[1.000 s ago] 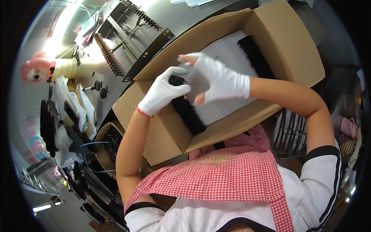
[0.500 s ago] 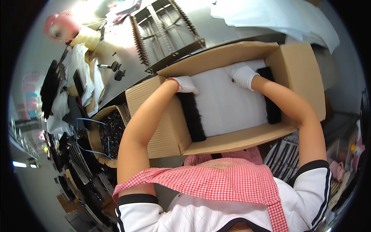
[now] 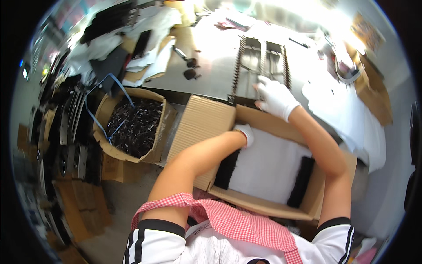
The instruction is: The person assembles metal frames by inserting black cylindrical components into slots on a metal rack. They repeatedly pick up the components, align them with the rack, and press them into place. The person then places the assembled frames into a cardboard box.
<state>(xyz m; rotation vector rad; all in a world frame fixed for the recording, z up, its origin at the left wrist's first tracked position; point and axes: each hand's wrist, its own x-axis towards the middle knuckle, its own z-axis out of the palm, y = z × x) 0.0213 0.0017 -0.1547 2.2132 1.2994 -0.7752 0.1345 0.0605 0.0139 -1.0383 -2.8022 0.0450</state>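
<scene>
A cardboard box (image 3: pixel 263 205) lies in front of me with its left flap folded out. Inside it is a white sheet (image 3: pixel 270 165), and a black fuzzy strip (image 3: pixel 302 181) runs down its right side. Another black strip (image 3: pixel 227 169) shows at the left. My left hand (image 3: pixel 247 134), in a white glove, rests at the sheet's far left corner; its fingers are hidden. Raised over the box's far wall, my right hand (image 3: pixel 278 100), also gloved, has its fingers apart and holds nothing visible. Beyond it, a metal rack with toothed side rails (image 3: pixel 286 66) lies on the metal table (image 3: pixel 215 53).
To the left stands an open carton (image 3: pixel 160 147) of dark shiny scraps, with a blue strap (image 3: pixel 89 108) over it. White sheets (image 3: pixel 347 119) are piled at the right. Papers and a dark phone-like slab (image 3: pixel 141 43) lie at the far left, near two small black knobbed parts (image 3: pixel 191 74).
My right hand has lifted off the white sheet and moved out past the box's far wall toward the rack. The left hand stays at the sheet's left end. The view has swung left.
</scene>
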